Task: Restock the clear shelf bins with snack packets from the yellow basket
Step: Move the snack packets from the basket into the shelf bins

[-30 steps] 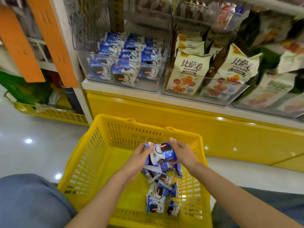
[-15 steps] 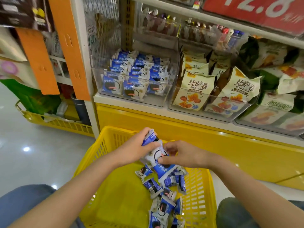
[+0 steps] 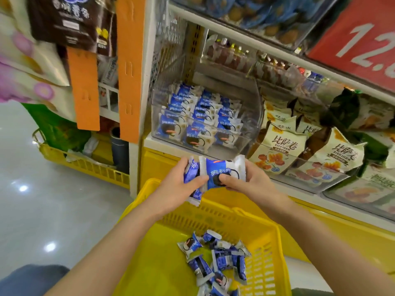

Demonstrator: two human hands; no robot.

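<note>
Both hands hold a small bundle of blue-and-white snack packets (image 3: pixel 215 170) above the far rim of the yellow basket (image 3: pixel 162 261). My left hand (image 3: pixel 179 189) grips the bundle from the left and below; my right hand (image 3: pixel 248 182) pinches its right end. Several more of the same packets (image 3: pixel 215 261) lie loose on the basket floor. Just beyond the bundle stands the clear shelf bin (image 3: pixel 205 124), partly filled with rows of matching packets.
To the right, another clear bin (image 3: pixel 303 167) holds cream-coloured snack bags. A yellow shelf base (image 3: pixel 342 233) runs below. Orange hanging strips (image 3: pixel 128 67) and a second yellow basket (image 3: pixel 85 161) stand left. A red price sign (image 3: pixel 359 35) hangs above.
Both hands have lifted the bundle of packets up out of the basket toward the clear bin. The view has tilted upward and closer to the shelf.
</note>
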